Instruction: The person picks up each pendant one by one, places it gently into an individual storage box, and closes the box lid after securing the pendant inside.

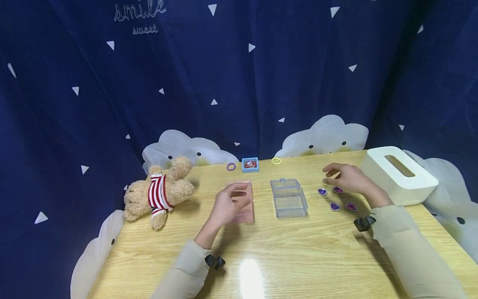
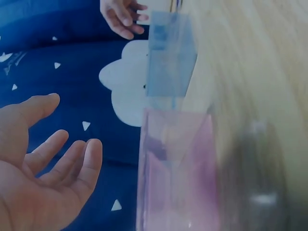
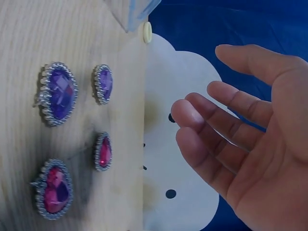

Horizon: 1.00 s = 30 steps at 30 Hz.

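Both hands are open and empty, the left hand over the pink box, whose long axis runs away from the person.

The head camera is looking forward and down across the table from behind both arms. Each wrist camera is sitting close beside its palm, sideways along the tabletop; all three are sharing the clear box.
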Tool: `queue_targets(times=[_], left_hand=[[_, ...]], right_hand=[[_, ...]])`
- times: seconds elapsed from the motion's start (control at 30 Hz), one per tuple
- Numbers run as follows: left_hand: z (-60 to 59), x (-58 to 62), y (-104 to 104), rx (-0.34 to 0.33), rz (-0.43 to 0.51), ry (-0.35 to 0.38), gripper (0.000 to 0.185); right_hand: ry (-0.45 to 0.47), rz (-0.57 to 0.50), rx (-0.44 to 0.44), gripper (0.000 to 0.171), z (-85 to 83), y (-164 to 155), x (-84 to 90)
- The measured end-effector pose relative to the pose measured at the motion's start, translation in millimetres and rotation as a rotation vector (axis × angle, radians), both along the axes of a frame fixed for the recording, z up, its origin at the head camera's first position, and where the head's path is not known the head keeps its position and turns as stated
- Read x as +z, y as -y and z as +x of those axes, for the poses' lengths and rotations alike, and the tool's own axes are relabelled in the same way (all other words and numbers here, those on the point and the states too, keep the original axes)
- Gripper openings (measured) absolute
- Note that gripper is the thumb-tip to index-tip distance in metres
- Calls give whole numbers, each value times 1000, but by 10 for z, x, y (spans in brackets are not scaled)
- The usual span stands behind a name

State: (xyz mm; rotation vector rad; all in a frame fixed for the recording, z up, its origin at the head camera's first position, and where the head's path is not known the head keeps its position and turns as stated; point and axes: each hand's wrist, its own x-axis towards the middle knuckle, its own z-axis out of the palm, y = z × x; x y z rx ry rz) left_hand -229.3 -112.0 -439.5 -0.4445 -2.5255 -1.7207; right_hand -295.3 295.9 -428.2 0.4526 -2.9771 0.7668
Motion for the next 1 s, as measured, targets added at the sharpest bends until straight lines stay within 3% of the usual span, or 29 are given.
queue_targets(times=[0.37,0.7,1.0], left_hand=[[15,-109,-216,-36,63,23,42],[-1,-205,-366,-10,20,60,40],[-29,-322,-527,-55,3,60,41]], right_hand=[[83,-34,0,41,-30,-32,-162],[168,-56,-27,37,-90,-67,-377],[225,-77,-61,37,-127,-48,-518]])
